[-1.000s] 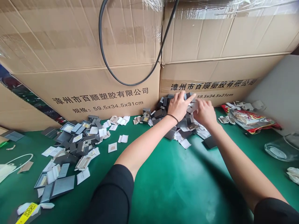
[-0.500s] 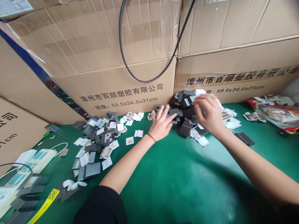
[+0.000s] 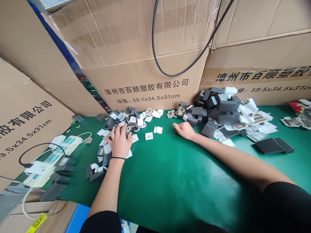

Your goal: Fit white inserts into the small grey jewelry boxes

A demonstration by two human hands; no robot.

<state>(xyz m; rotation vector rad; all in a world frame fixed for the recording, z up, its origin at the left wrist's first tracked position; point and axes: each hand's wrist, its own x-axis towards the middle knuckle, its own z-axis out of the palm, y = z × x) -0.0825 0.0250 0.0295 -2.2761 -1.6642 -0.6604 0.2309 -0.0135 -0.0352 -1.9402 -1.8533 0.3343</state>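
Green felt covers the table [image 3: 170,181], walled in by big printed cardboard cartons [image 3: 145,74]. On the scattered heap of small grey boxes and white paper slips [image 3: 114,129] the left hand [image 3: 119,142] lies palm down, fingers spread. The right hand [image 3: 184,130] rests loosely curled on bare felt, holding nothing, just beside the larger pile of dark grey boxes [image 3: 221,111]. Two flat dark lids [image 3: 273,145] lie further right.

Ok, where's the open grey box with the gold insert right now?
In the head view, the open grey box sits at the left edge of the right-hand pile of grey boxes, against the cardboard carton, just beyond the right hand.
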